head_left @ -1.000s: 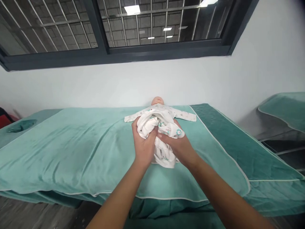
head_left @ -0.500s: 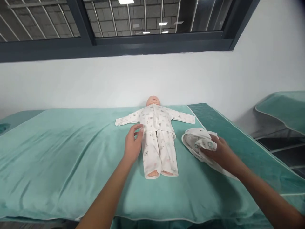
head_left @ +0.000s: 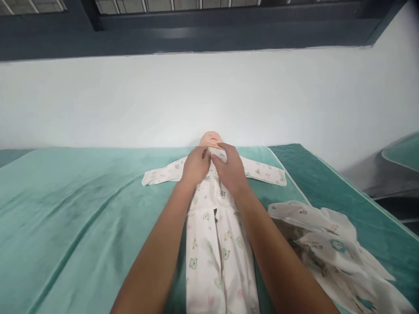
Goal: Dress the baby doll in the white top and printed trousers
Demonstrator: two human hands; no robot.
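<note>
A baby doll point(head_left: 210, 138) lies on its back, dressed in a white printed baby shirt point(head_left: 209, 192) with both sleeves stretched out sideways. White printed baby trousers point(head_left: 204, 261) cover its legs. My left hand point(head_left: 196, 165) is at the shirt's collar, fingers curled onto the cloth beside the front opening. Just across from it, my right hand point(head_left: 231, 168) has thumb and fingers on the other side of the collar. The fingertips partly hide the neckline. To the right of my right forearm lies a crumpled white printed cloth point(head_left: 327, 248), touched by neither hand.
Green sheeting point(head_left: 81, 209) covers the bed, with long wrinkles on the left and a darker green strip point(head_left: 330, 187) on the right. A white wall point(head_left: 131, 100) rises behind the doll's head, below a dark window frame point(head_left: 196, 37). Another green-covered surface point(head_left: 404, 150) juts in at right.
My right hand has let go of the white printed cloth, which now lies at the right. Both hands have moved up to the doll's collar, and the view has come closer.
</note>
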